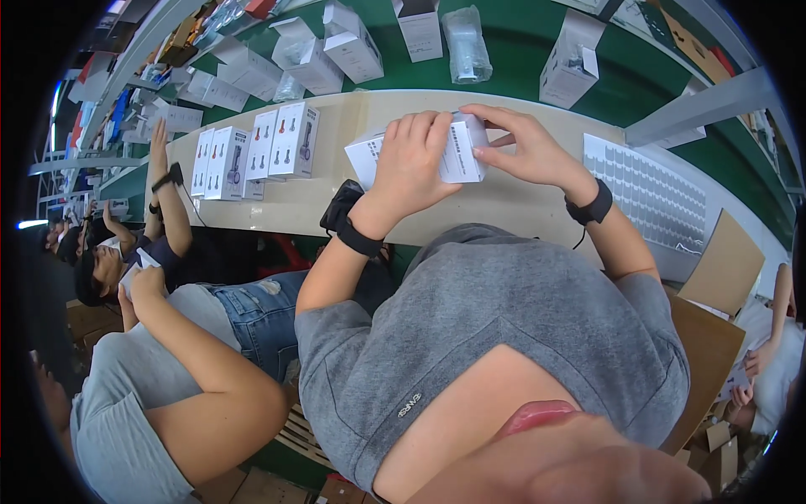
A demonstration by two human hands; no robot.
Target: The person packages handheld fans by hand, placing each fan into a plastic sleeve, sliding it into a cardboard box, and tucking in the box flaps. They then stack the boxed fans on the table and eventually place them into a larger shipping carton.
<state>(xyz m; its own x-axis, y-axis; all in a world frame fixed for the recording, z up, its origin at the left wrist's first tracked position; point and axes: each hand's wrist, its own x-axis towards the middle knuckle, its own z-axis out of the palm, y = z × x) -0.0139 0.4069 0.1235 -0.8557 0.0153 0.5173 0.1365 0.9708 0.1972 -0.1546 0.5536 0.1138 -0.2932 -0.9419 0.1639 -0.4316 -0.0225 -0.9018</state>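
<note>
A white printed carton (462, 155) lies on its side on the pale bench in front of me. Draped over its middle, my left hand (411, 155) is closed around it with the palm down. At the carton's right end, my right hand (525, 147) has its fingers on the upper edge and its thumb on the end face. The left hand covers much of the carton's top, and the far side is hidden. Both my wrists wear black bands.
Several closed white cartons (294, 139) stand at the left of the bench (353, 113). Open cartons (353, 42) and a clear-wrapped item (466, 46) line the green shelf. A sheet of labels (646, 189) lies at right. Co-workers sit to my left; another person is at far right.
</note>
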